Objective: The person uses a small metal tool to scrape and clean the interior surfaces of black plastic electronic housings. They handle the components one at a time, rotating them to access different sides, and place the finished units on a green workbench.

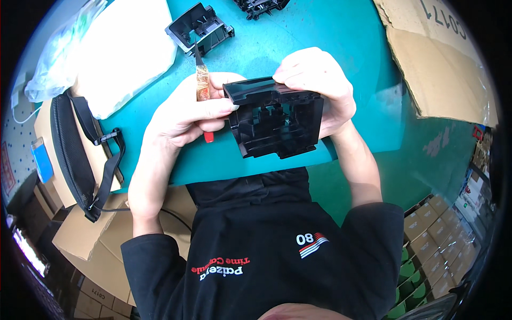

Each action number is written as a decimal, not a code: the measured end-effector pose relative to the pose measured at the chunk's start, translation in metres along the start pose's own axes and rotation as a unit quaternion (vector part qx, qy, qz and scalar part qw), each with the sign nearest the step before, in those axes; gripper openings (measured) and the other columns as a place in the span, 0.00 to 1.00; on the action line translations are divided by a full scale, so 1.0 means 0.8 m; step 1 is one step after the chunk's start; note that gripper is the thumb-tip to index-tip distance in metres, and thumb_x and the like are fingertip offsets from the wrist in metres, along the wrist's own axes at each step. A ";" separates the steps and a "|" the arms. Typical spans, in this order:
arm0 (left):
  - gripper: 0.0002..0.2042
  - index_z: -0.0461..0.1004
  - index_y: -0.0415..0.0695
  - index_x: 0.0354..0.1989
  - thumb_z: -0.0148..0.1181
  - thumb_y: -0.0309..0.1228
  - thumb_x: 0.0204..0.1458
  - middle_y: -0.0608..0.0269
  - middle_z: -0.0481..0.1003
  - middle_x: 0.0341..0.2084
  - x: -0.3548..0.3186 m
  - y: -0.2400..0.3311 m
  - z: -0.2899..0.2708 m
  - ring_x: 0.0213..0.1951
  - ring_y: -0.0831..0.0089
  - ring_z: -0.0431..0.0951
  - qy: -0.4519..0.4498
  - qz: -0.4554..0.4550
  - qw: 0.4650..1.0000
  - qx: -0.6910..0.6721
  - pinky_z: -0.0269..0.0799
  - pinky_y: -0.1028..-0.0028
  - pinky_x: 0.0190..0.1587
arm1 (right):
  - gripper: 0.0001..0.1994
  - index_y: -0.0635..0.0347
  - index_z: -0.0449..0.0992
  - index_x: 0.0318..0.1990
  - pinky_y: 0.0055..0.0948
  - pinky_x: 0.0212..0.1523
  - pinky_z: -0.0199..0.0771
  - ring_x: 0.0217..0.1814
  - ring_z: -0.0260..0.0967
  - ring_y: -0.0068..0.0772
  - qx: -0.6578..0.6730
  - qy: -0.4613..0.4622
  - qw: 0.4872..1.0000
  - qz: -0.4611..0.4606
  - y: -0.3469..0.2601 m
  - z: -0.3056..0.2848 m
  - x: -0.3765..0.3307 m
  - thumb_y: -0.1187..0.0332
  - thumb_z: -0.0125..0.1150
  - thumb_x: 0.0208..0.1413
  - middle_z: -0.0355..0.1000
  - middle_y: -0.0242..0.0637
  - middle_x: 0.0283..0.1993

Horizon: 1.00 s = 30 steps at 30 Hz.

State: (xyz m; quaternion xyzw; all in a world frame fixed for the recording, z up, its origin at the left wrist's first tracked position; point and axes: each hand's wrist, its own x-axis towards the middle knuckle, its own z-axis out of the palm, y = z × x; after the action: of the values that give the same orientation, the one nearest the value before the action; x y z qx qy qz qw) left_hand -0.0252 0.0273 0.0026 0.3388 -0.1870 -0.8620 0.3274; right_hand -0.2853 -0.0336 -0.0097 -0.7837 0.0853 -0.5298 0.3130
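Both hands hold a black plastic housing (277, 120) above the teal desk (341, 48), open side up for trimming.

Left hand (184, 117) is closed around a small knife (201, 80), blade up, thumb bracing the housing's left edge. Right hand (320, 85) is closed over the far right corner, steadying it. A second black housing (200, 29) lies on the desk beyond.

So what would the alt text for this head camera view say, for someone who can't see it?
Two bare hands hold a black plastic housing over a teal table; the left hand also grips a small knife, the right hand steadies the part. Another black part lies beyond.
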 end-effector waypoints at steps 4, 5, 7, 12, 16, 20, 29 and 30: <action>0.25 0.69 0.29 0.62 0.67 0.15 0.54 0.67 0.73 0.31 0.000 0.003 -0.001 0.21 0.87 0.62 -0.010 -0.019 1.000 -0.001 0.53 0.82 0.20 | 0.29 0.63 0.82 0.50 0.37 0.46 0.78 0.45 0.76 0.42 0.021 -0.006 1.000 0.017 -0.002 0.000 0.001 0.67 0.83 0.36 0.81 0.38 0.45; 0.27 0.67 0.29 0.63 0.65 0.13 0.54 0.65 0.73 0.33 0.000 0.004 -0.006 0.22 0.87 0.62 -0.020 -0.026 0.999 -0.009 0.52 0.82 0.21 | 0.28 0.63 0.83 0.50 0.37 0.46 0.78 0.45 0.75 0.42 0.024 -0.009 1.000 0.017 -0.002 0.000 0.002 0.67 0.83 0.36 0.81 0.38 0.45; 0.27 0.66 0.31 0.64 0.64 0.11 0.53 0.64 0.74 0.35 0.001 0.004 -0.008 0.23 0.87 0.61 -0.031 -0.034 0.999 -0.015 0.51 0.82 0.21 | 0.28 0.62 0.83 0.50 0.37 0.46 0.78 0.45 0.75 0.42 0.027 -0.012 0.999 0.018 -0.003 0.000 0.002 0.68 0.83 0.36 0.81 0.38 0.45; 0.17 0.74 0.35 0.54 0.69 0.19 0.56 0.70 0.72 0.29 0.001 0.007 0.001 0.23 0.89 0.64 -0.020 0.013 1.000 0.002 0.52 0.85 0.19 | 0.29 0.65 0.82 0.50 0.38 0.47 0.78 0.46 0.76 0.44 0.006 0.000 1.000 0.012 0.001 -0.004 0.000 0.66 0.84 0.35 0.80 0.41 0.45; 0.11 0.76 0.41 0.45 0.70 0.20 0.56 0.69 0.75 0.31 -0.001 0.010 0.009 0.25 0.89 0.66 0.015 0.107 0.994 0.014 0.51 0.86 0.20 | 0.32 0.68 0.80 0.50 0.39 0.49 0.78 0.48 0.77 0.45 0.003 0.030 0.999 0.017 0.004 -0.005 -0.003 0.64 0.85 0.35 0.80 0.44 0.45; 0.09 0.77 0.40 0.41 0.70 0.20 0.55 0.60 0.79 0.41 -0.001 0.001 0.004 0.31 0.83 0.75 0.128 0.335 0.911 0.203 0.66 0.87 0.27 | 0.39 0.69 0.74 0.57 0.39 0.53 0.78 0.53 0.77 0.43 0.072 0.028 0.995 0.058 0.011 -0.005 -0.005 0.67 0.87 0.35 0.78 0.48 0.53; 0.44 0.72 0.42 0.65 0.85 0.36 0.34 0.51 0.80 0.52 0.003 0.006 0.026 0.53 0.53 0.81 0.160 0.494 0.547 0.656 0.75 0.59 0.59 | 0.42 0.63 0.66 0.66 0.36 0.63 0.75 0.60 0.74 0.35 0.175 0.054 0.927 0.327 0.007 0.020 -0.013 0.71 0.82 0.41 0.72 0.43 0.61; 0.43 0.72 0.42 0.65 0.84 0.35 0.36 0.51 0.79 0.53 -0.002 0.011 0.026 0.54 0.54 0.81 0.168 0.487 0.547 0.660 0.75 0.60 0.59 | 0.40 0.63 0.67 0.66 0.37 0.62 0.75 0.60 0.74 0.35 0.140 0.039 0.946 0.290 0.010 0.018 -0.008 0.68 0.80 0.44 0.72 0.42 0.61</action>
State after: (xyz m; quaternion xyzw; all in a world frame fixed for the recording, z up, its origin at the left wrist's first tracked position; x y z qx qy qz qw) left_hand -0.0353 0.0237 0.0228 0.4548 -0.7815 -0.1317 0.4063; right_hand -0.2737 -0.0310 -0.0224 -0.6524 0.2458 -0.4528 0.5558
